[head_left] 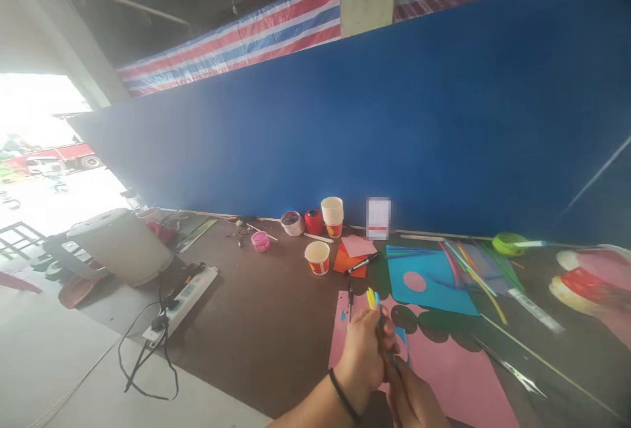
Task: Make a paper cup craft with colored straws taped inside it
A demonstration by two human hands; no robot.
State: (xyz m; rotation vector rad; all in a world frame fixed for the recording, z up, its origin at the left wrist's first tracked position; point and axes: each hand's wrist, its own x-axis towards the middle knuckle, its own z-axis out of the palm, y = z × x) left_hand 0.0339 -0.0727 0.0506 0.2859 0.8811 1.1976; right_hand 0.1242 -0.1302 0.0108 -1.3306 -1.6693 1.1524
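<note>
My left hand [362, 352], with a black band on its wrist, is closed around a slim bundle whose yellow tip [371, 297] and blue tip [377, 299] stick out above the fingers. Just below it, my right hand [411, 392] is closed at the lower end of the same bundle, its fingers pressed together. Both hands are over a pink sheet [463, 372] with scalloped cut edges. A black pen [350, 300] lies on that sheet left of the hands. Behind them is a blue sheet [434, 283] bearing a pink disc [415, 281].
Scissors [517, 374] lie at the right. Paper cups [317, 258], a pink jar [260, 241] and orange paper [348, 262] are behind the hands. Colourful pipe cleaners [478, 277] lie back right. At left stand a power strip [185, 300] and a large pale container [121, 244].
</note>
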